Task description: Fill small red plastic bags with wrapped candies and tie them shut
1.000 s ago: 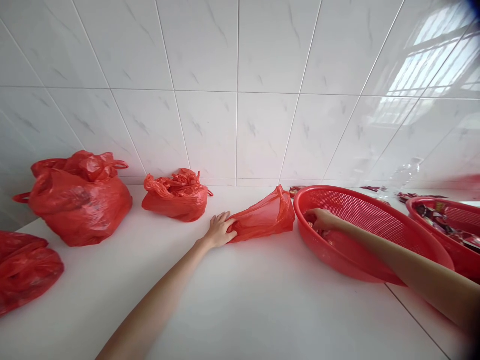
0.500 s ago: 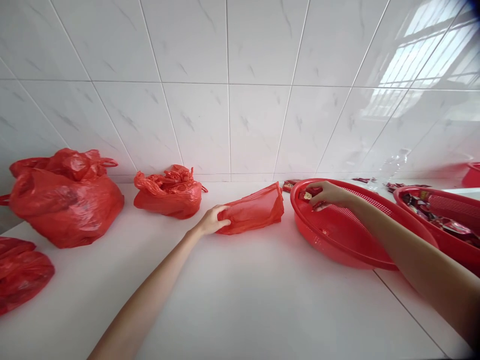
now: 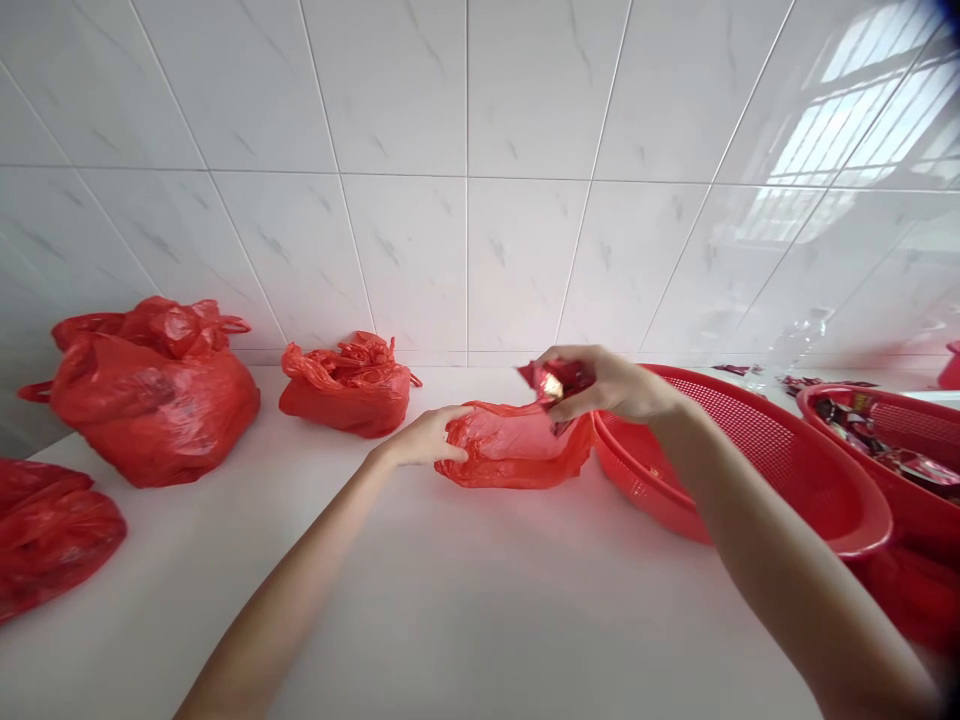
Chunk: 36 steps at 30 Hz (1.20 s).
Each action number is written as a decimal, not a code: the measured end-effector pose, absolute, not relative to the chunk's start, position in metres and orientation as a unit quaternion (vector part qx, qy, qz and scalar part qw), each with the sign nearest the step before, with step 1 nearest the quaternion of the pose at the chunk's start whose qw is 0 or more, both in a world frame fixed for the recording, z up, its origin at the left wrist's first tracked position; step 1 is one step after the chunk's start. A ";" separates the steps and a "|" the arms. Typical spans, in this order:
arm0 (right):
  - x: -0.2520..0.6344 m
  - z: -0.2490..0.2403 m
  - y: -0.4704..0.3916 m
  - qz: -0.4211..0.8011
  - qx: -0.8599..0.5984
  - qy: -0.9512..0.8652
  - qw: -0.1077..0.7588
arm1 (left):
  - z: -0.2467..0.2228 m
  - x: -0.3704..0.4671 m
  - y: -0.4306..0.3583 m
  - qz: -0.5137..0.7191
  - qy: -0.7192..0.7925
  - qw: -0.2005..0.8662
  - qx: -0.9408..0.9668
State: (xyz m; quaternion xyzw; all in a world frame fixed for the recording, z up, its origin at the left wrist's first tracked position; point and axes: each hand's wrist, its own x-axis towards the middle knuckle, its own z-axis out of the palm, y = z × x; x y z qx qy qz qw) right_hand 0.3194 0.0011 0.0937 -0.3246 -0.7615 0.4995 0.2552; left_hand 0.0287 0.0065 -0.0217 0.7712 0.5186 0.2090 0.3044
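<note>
A thin red plastic bag (image 3: 517, 460) lies on the white counter in the middle, its mouth facing right. My left hand (image 3: 427, 437) grips the bag's left end, thumb in front and fingers behind. Over the bag's right part hovers my right hand (image 3: 611, 383), closed around small red shiny wrapped packets (image 3: 559, 382); how many I cannot tell. Just to the right stands a red plastic colander basket (image 3: 787, 440), tilted, with its left rim partly behind my right hand.
Knotted red bags, a large one (image 3: 157, 400), a smaller one (image 3: 349, 385) and another (image 3: 56, 535), sit on the left. A second red basket (image 3: 885, 400) holding dark red packets stands at far right. A clear bottle (image 3: 795, 340) and loose packets (image 3: 821, 383) lie near the tiled wall (image 3: 405, 230).
My right hand has lifted packets out of the colander basket and moved left above the bag. The bag has puffed wider, with my left hand still on it.
</note>
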 end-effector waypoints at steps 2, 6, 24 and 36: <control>0.296 0.077 0.002 0.493 -0.315 -0.783 0.211 | -0.016 0.028 0.002 0.178 0.521 0.311 0.775; 0.266 0.035 0.013 0.490 -0.345 -0.793 0.107 | -0.006 0.023 -0.003 0.135 0.509 0.306 0.793; 0.253 -0.008 0.030 0.230 -0.491 -0.836 0.085 | 0.023 0.004 -0.014 -0.013 0.579 0.255 0.774; 0.263 -0.008 0.035 0.230 -0.545 -0.806 0.033 | 0.024 -0.001 -0.015 -0.018 0.612 0.206 0.763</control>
